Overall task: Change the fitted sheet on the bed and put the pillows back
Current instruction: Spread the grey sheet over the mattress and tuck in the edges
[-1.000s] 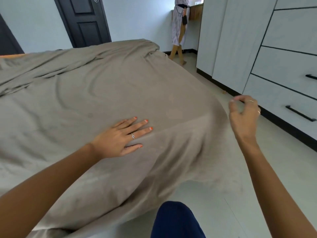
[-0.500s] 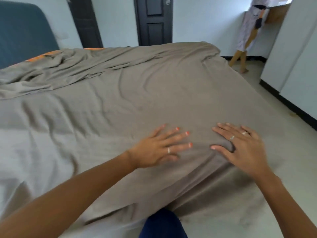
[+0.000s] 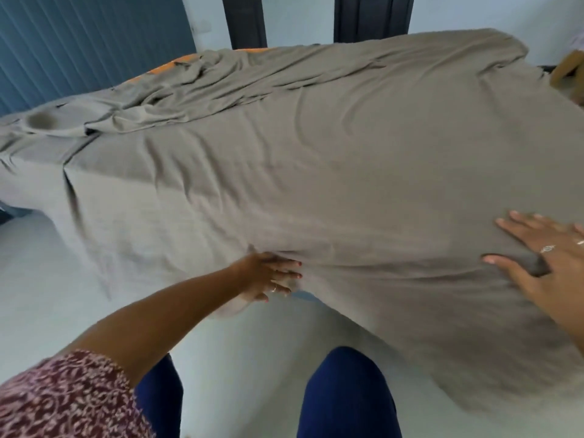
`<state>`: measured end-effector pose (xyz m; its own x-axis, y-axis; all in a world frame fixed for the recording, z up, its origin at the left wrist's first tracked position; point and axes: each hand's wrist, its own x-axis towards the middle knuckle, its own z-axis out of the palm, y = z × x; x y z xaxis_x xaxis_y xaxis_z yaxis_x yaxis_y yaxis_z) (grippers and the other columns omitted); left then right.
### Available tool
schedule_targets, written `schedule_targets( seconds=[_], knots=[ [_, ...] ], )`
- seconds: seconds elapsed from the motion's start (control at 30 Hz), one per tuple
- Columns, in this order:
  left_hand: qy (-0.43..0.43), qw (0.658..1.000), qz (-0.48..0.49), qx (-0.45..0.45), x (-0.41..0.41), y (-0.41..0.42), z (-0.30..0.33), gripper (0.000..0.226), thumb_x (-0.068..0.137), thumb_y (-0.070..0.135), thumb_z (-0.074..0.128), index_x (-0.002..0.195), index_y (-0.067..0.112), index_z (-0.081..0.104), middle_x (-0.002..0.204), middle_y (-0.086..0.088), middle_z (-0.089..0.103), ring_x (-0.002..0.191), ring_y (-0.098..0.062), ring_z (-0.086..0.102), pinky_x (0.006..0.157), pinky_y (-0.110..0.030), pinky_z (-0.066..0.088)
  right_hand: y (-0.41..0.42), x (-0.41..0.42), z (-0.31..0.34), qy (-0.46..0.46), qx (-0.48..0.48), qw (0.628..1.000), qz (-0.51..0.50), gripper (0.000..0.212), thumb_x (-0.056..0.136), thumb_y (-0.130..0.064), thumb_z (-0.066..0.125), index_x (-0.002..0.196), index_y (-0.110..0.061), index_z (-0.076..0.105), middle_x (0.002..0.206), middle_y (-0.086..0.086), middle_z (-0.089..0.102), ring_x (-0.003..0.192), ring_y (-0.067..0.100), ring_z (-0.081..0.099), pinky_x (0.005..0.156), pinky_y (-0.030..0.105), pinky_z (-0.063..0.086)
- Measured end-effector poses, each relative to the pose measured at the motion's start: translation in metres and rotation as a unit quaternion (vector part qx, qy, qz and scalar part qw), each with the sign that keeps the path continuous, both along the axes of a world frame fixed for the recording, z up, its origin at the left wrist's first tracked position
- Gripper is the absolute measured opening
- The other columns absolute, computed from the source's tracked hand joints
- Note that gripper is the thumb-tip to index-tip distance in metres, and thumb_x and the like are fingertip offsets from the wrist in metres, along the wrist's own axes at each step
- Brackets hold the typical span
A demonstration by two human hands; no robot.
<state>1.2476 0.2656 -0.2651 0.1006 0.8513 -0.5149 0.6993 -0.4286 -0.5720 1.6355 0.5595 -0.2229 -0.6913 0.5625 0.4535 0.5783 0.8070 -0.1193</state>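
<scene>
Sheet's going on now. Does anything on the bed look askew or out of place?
Yes. The sheet is bunched in folds at the far left by the headboard, leaving orange mattress bare. Its near edge hangs loose, untucked. Left hand and right hand press it flat.

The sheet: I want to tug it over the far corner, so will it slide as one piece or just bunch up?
The sheet is probably floppy: it hangs limp off the near edge. It likely bunches, given the folds piled at the far side. The left hand already gathers wrinkles where it presses.
</scene>
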Motion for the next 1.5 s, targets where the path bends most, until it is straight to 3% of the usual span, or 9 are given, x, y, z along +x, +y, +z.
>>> schedule_targets(
  seconds=[0.23, 0.43, 0.5, 0.63, 0.83, 1.1, 1.27, 1.4, 1.5],
  knots=[
    [-0.154, 0.936, -0.207, 0.239, 0.043, 0.001, 0.023, 0.047, 0.102, 0.034, 0.035, 0.149, 0.027, 0.034, 0.158, 0.000, 0.024, 0.148, -0.024, 0.014, 0.120, -0.047, 0.007, -0.035, -0.002, 0.030, 0.069, 0.039, 0.997, -0.007, 0.051, 0.093, -0.054, 0.040, 0.135, -0.028, 0.053, 0.141, 0.000, 0.051, 0.136, 0.019, 0.040, 0.113, 0.047, 0.026],
    [-0.276, 0.846, -0.087, 0.447, 0.068, 0.065, 0.074, 0.053, 0.099, 0.044, 0.043, 0.145, 0.017, 0.041, 0.151, -0.002, 0.040, 0.137, -0.019, 0.041, 0.111, -0.044, 0.034, -0.020, 0.022, 0.050, 0.228, -0.056, 0.969, -0.082, 0.033, 0.091, -0.063, 0.044, 0.113, -0.044, 0.060, 0.118, -0.014, 0.062, 0.114, 0.018, 0.058, 0.103, 0.041, 0.042],
    [-0.311, 0.835, -0.052, 0.451, 0.089, 0.098, 0.081, 0.061, 0.096, 0.055, 0.040, 0.143, 0.016, 0.045, 0.149, -0.002, 0.043, 0.132, -0.018, 0.047, 0.110, -0.042, 0.036, -0.007, 0.038, 0.068, 0.292, -0.121, 0.927, -0.201, 0.032, 0.087, -0.067, 0.049, 0.106, -0.043, 0.058, 0.098, -0.005, 0.062, 0.094, 0.027, 0.059, 0.086, 0.024, 0.049],
    [-0.365, 0.818, -0.043, 0.443, 0.143, 0.146, 0.076, 0.060, 0.093, 0.063, 0.037, 0.138, 0.026, 0.053, 0.142, 0.001, 0.052, 0.129, -0.020, 0.051, 0.103, -0.040, 0.042, 0.025, 0.032, 0.072, 0.250, -0.220, 0.880, -0.339, 0.049, 0.084, -0.047, 0.063, 0.110, -0.005, 0.065, 0.112, 0.023, 0.064, 0.101, 0.039, 0.060, 0.090, 0.045, 0.045],
    [-0.324, 0.814, -0.134, 0.463, 0.138, 0.153, 0.066, 0.043, 0.103, 0.047, 0.027, 0.141, 0.038, 0.043, 0.146, 0.007, 0.047, 0.129, -0.025, 0.051, 0.100, -0.036, 0.043, 0.034, 0.019, 0.059, 0.322, -0.200, 0.833, -0.404, 0.021, 0.089, -0.028, 0.060, 0.091, -0.007, 0.064, 0.091, 0.016, 0.064, 0.097, 0.039, 0.059, 0.086, 0.043, 0.045],
    [-0.366, 0.840, -0.092, 0.391, 0.155, 0.146, 0.077, 0.056, 0.104, 0.041, 0.005, 0.136, 0.036, 0.051, 0.140, 0.012, 0.052, 0.126, -0.023, 0.053, 0.101, -0.034, 0.043, 0.020, 0.031, 0.068, 0.316, -0.161, 0.837, -0.417, 0.015, 0.088, -0.021, 0.059, 0.081, -0.008, 0.057, 0.098, 0.026, 0.062, 0.096, 0.046, 0.059, 0.082, 0.050, 0.048],
    [-0.401, 0.835, -0.118, 0.358, 0.180, 0.141, 0.079, 0.059, 0.104, 0.040, 0.004, 0.135, 0.032, 0.054, 0.139, 0.011, 0.054, 0.129, -0.020, 0.050, 0.105, -0.033, 0.033, 0.013, 0.076, 0.035, 0.335, -0.199, 0.824, -0.412, 0.040, 0.075, -0.047, 0.050, 0.078, -0.007, 0.056, 0.082, 0.025, 0.061, 0.078, 0.046, 0.061, 0.053, 0.036, 0.045],
    [-0.377, 0.846, -0.145, 0.348, 0.171, 0.142, 0.073, 0.054, 0.103, 0.045, 0.010, 0.140, 0.035, 0.047, 0.149, 0.008, 0.042, 0.137, -0.021, 0.040, 0.111, -0.038, 0.029, 0.015, 0.069, 0.038, 0.294, -0.200, 0.832, -0.425, 0.023, 0.088, -0.029, 0.057, 0.083, -0.006, 0.056, 0.090, 0.025, 0.059, 0.085, 0.045, 0.059, 0.078, 0.048, 0.049],
    [-0.400, 0.849, -0.127, 0.321, 0.176, 0.134, 0.086, 0.056, 0.097, 0.057, 0.021, 0.147, 0.034, 0.033, 0.155, 0.007, 0.033, 0.143, -0.020, 0.030, 0.114, -0.040, 0.020, 0.049, 0.074, 0.024, 0.281, -0.179, 0.840, -0.428, 0.042, 0.079, -0.062, 0.050, 0.088, -0.021, 0.054, 0.106, 0.021, 0.054, 0.097, 0.046, 0.055, 0.081, 0.053, 0.047]
  ],
)
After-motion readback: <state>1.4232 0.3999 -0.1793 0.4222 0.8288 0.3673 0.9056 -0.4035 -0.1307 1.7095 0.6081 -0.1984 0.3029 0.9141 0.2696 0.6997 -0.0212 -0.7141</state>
